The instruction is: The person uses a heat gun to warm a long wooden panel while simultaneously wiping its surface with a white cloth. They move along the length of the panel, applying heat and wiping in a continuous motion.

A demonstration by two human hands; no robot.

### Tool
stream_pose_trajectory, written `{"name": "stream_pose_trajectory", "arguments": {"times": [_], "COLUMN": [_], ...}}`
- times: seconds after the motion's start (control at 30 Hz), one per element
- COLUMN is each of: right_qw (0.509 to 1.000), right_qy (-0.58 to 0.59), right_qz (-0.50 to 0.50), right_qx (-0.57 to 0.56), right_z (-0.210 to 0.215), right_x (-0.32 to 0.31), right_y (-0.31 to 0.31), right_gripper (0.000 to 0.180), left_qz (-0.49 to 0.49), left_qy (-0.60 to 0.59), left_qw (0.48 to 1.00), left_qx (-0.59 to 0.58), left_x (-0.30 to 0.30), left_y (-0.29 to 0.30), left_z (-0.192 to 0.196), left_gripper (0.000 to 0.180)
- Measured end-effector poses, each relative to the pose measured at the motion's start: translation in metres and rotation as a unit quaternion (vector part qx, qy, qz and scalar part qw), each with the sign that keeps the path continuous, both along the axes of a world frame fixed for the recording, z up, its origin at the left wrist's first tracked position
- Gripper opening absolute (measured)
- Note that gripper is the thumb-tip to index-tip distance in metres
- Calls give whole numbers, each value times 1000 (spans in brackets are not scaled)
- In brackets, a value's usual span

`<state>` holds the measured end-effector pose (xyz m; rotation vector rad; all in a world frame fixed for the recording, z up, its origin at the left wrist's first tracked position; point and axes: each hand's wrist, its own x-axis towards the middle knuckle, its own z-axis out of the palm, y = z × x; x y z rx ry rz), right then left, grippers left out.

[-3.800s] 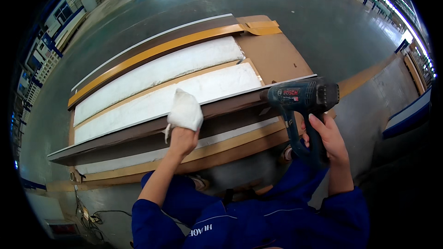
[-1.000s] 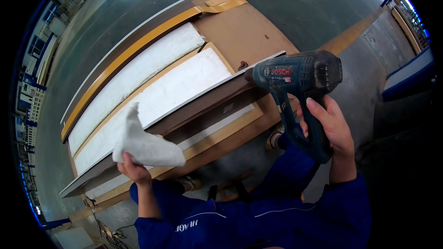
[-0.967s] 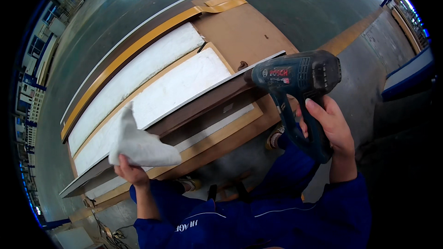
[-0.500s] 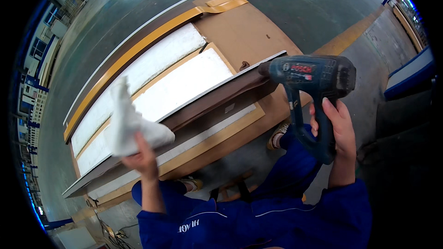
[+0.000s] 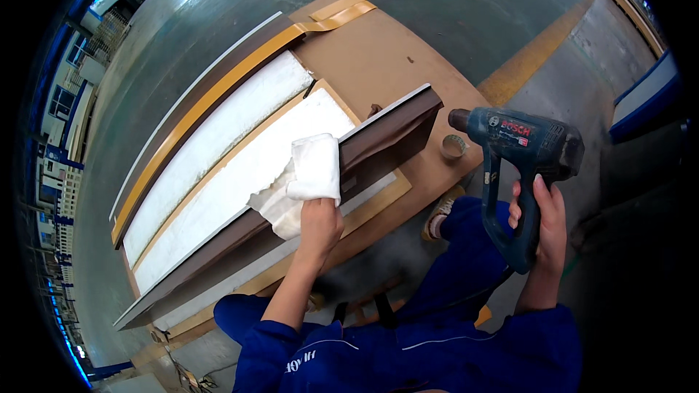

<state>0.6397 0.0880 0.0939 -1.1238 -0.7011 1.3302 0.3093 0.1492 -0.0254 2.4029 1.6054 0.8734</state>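
A white folded cloth (image 5: pixel 317 167) is gripped in my left hand (image 5: pixel 321 224), its loose edge hanging over the near long panel. That panel (image 5: pixel 386 135) has a pale top edge and a dark brown wrinkled covering on its side; it lies slanting across the table. My right hand (image 5: pixel 547 211) is wrapped round the handle of a dark blue heat gun (image 5: pixel 520 145). The heat gun's nozzle points left, just off the panel's right end, not touching it.
Beyond the panel are white padded strips (image 5: pixel 218 138) and a strip with yellow-orange tape (image 5: pixel 211 113), on a brown board-topped table (image 5: pixel 364 47). A tape roll (image 5: pixel 453 147) stands near the right edge. Cables (image 5: pixel 186 375) lie on the floor at lower left.
My left hand has swept right with the cloth, from the panel's left part to its middle. The heat gun has shifted slightly right and down, away from the panel's end, and the tape roll now shows.
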Motion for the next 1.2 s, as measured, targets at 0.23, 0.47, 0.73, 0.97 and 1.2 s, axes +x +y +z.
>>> {"name": "stream_pose_trajectory", "arguments": {"times": [0.23, 0.47, 0.73, 0.97, 1.2], "right_qw": [998, 996, 996, 997, 995], "right_qy": [-10, 16, 23, 36, 39], "right_qz": [-56, -78, -75, -67, -92], "right_qx": [-20, -44, -39, -27, -22], "right_z": [-20, -32, -38, -38, -27], "right_x": [12, 20, 26, 29, 23], "right_y": [-5, -9, -10, -8, -12], "right_gripper": [27, 27, 27, 29, 32], "left_qz": [-21, -29, 5, -24, -43], "left_qy": [35, 49, 32, 43, 50], "left_qw": [998, 998, 999, 999, 998], "left_qx": [51, -10, -41, -21, 23], "left_x": [29, 44, 25, 46, 80], "left_y": [28, 37, 35, 54, 65], "left_z": [14, 15, 15, 9, 10], "left_gripper": [41, 45, 36, 25, 25]}}
